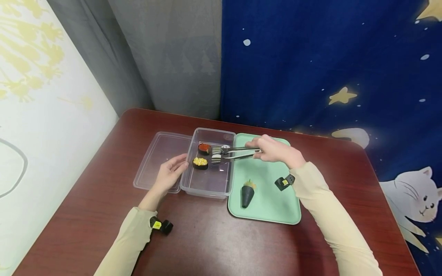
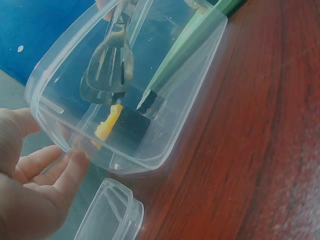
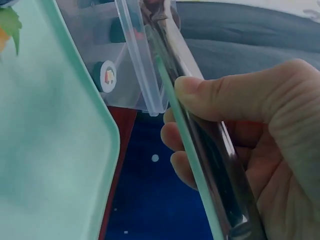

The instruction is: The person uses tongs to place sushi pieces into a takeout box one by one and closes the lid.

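Note:
My right hand (image 1: 276, 150) grips metal tongs (image 1: 238, 150), thumb on one arm and fingers on the other side. The slotted tong heads (image 2: 110, 70) reach into a clear plastic container (image 1: 207, 184). Inside are a sushi piece topped with red roe (image 1: 204, 148), one topped with yellow (image 1: 200, 163), and a sushi roll with a white face (image 3: 108, 76). White pieces show by the tong heads; whether these hold one I cannot tell. My left hand (image 1: 170, 171) touches the container's left wall from outside, its fingertips (image 2: 77, 160) against the plastic.
A mint-green tray (image 1: 269, 207) stands right of the container, bearing a dark cone-shaped hand roll (image 1: 247, 194). A clear lid (image 1: 155, 165) lies left, partly under the container's side. The reddish-brown table (image 1: 193, 237) meets curtains (image 1: 276, 76) at its far edge.

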Motion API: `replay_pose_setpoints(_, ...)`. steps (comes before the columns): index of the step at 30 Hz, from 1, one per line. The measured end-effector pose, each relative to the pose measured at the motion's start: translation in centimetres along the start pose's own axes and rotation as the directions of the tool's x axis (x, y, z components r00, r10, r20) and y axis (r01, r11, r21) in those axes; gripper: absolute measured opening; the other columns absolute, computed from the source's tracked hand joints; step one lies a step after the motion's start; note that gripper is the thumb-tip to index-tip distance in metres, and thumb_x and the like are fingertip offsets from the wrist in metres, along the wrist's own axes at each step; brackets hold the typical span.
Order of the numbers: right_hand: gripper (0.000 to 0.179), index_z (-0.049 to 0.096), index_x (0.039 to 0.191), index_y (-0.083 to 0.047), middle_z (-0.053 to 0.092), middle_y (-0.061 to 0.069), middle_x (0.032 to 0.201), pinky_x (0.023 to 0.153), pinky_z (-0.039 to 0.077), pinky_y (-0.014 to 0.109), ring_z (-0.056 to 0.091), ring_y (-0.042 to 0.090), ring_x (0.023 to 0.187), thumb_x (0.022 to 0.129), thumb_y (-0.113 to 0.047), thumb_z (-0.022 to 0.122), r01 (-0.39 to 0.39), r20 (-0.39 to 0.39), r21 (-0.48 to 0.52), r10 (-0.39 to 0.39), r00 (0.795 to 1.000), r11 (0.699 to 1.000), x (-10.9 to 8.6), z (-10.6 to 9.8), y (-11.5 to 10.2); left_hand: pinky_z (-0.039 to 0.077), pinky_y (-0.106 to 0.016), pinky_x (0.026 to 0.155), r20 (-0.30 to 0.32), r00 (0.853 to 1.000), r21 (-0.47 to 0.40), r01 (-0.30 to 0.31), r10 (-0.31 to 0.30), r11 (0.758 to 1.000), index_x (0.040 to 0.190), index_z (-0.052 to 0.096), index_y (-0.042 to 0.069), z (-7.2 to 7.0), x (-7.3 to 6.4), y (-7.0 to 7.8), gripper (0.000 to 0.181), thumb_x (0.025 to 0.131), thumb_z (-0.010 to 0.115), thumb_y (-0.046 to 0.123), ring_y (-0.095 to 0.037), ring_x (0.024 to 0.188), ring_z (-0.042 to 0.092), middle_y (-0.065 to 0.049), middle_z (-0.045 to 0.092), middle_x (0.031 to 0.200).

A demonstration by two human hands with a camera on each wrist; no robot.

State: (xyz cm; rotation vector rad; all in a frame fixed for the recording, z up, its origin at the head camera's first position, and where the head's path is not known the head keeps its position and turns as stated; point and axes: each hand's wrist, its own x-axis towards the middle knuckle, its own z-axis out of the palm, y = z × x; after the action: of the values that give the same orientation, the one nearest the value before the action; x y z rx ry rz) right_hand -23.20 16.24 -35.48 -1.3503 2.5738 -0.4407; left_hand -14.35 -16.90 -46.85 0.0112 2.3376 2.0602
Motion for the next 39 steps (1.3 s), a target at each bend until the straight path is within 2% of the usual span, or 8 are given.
replay_pose_setpoints(2, 0.028, 0.065, 0.105, -0.002, 0.065, 0.011, 0.085, 0.059, 0.046, 0.028, 0.047, 0.016, 0.066, 0.078, 0.005, 0.066, -0.006, 0.04, -0.042, 0.007, 0.999, 0.999, 0.5, -0.5, -0.4, 0.045, -0.021, 0.094, 0.002, 1.0, 0.003, -0.002, 0.002, 1.0, 0.13, 0.049, -0.008, 0.0, 0.0, 0.0, 0.041, 0.093, 0.058, 0.009, -0.034, 0.12, 0.05, -0.025, 0.051, 0.131)
replay_pose_setpoints(6, 0.025, 0.065, 0.101, -0.002, 0.064, 0.012, 0.084, 0.059, 0.047, 0.027, 0.05, 0.016, 0.067, 0.077, 0.007, 0.065, -0.018, 0.115, -0.123, 0.032, 0.993, 0.992, 1.4, -1.6, -1.6, 0.045, -0.021, 0.094, 0.001, 1.0, 0.008, 0.004, -0.004, 1.0, 0.13, 0.049, -0.007, 0.0, 0.0, 0.1, 0.041, 0.094, 0.058, 0.01, -0.033, 0.12, 0.051, -0.024, 0.051, 0.131)
replay_pose_setpoints(14, 0.025, 0.066, 0.101, -0.001, 0.064, 0.01, 0.084, 0.059, 0.047, 0.027, 0.052, 0.016, 0.067, 0.078, 0.008, 0.062, -0.067, 0.206, -0.197, 0.108, 0.973, 0.978, 2.9, -2.0, -3.0, 0.045, -0.023, 0.095, 0.003, 1.0, 0.013, 0.002, -0.002, 1.0, 0.13, 0.049, -0.007, 0.0, 0.0, 0.0, 0.041, 0.094, 0.058, 0.009, -0.033, 0.12, 0.05, -0.025, 0.051, 0.131)
replay_pose_setpoints(17, 0.028, 0.067, 0.102, -0.001, 0.065, 0.011, 0.087, 0.057, 0.044, 0.026, 0.05, 0.015, 0.065, 0.077, 0.011, 0.06, -0.079, 0.216, -0.194, 0.122, 0.969, 0.978, 3.2, -2.0, -3.1, 0.045, -0.024, 0.095, 0.005, 1.0, 0.014, 0.002, -0.002, 1.0, 0.13, 0.049, -0.007, 0.0, 0.0, 0.0, 0.041, 0.094, 0.057, 0.009, -0.034, 0.12, 0.05, -0.025, 0.05, 0.132)
replay_pose_setpoints(21, 0.029, 0.067, 0.097, -0.002, 0.063, 0.008, 0.08, 0.054, 0.037, 0.025, 0.041, 0.014, 0.062, 0.076, 0.014, 0.054, -0.089, 0.219, -0.208, 0.135, 0.966, 0.974, 3.7, -2.0, -3.3, 0.045, -0.024, 0.095, 0.005, 1.0, 0.012, 0.001, -0.001, 1.0, 0.13, 0.048, -0.008, -0.1, 0.0, 0.1, 0.041, 0.093, 0.057, 0.008, -0.034, 0.12, 0.05, -0.025, 0.05, 0.131)
replay_pose_setpoints(25, 0.028, 0.066, 0.088, -0.005, 0.051, 0.001, 0.067, 0.052, 0.03, 0.025, 0.033, 0.014, 0.061, 0.076, 0.015, 0.05, -0.113, 0.232, -0.219, 0.164, 0.959, 0.969, 4.1, -2.0, -3.6, 0.046, -0.023, 0.094, 0.005, 1.0, 0.017, -0.004, 0.004, 1.0, 0.13, 0.049, -0.008, -0.1, 0.0, 0.1, 0.041, 0.093, 0.058, 0.008, -0.034, 0.119, 0.051, -0.025, 0.05, 0.131)
replay_pose_setpoints(32, 0.031, 0.067, 0.085, -0.006, 0.036, -0.003, 0.064, 0.051, 0.024, 0.026, 0.028, 0.014, 0.059, 0.077, 0.017, 0.046, -0.147, 0.261, -0.205, 0.198, 0.945, 0.968, 4.6, -2.0, -3.9, 0.046, -0.019, 0.092, 0.005, 1.0, 0.009, -0.009, 0.009, 1.0, 0.13, 0.049, -0.008, 0.0, 0.1, 0.1, 0.041, 0.093, 0.058, 0.007, -0.035, 0.119, 0.051, -0.026, 0.051, 0.131)
replay_pose_setpoints(39, 0.028, 0.067, 0.087, -0.004, 0.045, -0.001, 0.066, 0.05, 0.027, 0.025, 0.031, 0.014, 0.059, 0.077, 0.015, 0.049, -0.156, 0.264, -0.256, 0.225, 0.938, 0.954, 4.6, -2.0, -4.7, 0.045, -0.02, 0.093, 0.006, 1.0, 0.011, -0.01, 0.01, 1.0, 0.13, 0.048, -0.008, -0.1, 0.0, 0.0, 0.041, 0.093, 0.058, 0.008, -0.035, 0.12, 0.05, -0.026, 0.05, 0.131)
